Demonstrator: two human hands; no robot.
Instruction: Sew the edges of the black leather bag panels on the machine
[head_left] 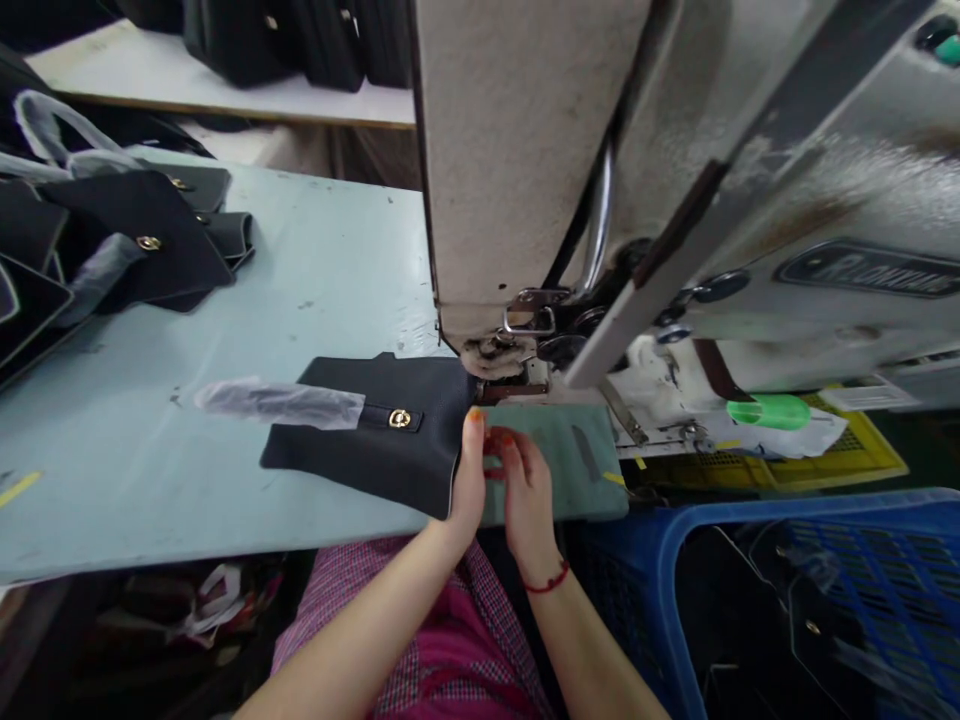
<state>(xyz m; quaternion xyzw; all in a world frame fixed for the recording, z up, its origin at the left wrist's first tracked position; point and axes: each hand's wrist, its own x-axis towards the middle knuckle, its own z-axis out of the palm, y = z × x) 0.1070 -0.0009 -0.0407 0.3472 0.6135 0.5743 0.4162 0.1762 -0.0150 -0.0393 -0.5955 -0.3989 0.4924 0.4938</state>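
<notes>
A black leather bag panel (420,465) lies on the pale table, its right edge close to the sewing machine's needle area (510,375). A gold turn-lock clasp (399,419) sits on its strap, and clear plastic wrap (285,402) covers the strap's left part. My left hand (469,480) grips the panel's right edge, thumb on top, other fingers hidden beneath or behind. Just to the right is my right hand (529,490), fingers bent inward with their tips close to my left fingers. What those fingertips hold, if anything, is hidden.
The large sewing machine (517,150) looms over the right side. Black bags with wrapped handles (142,230) lie at the table's left. More bags stand on a white shelf (135,65) behind. A blue basket (667,560) holding black pieces is at lower right, near a yellow crate (847,465).
</notes>
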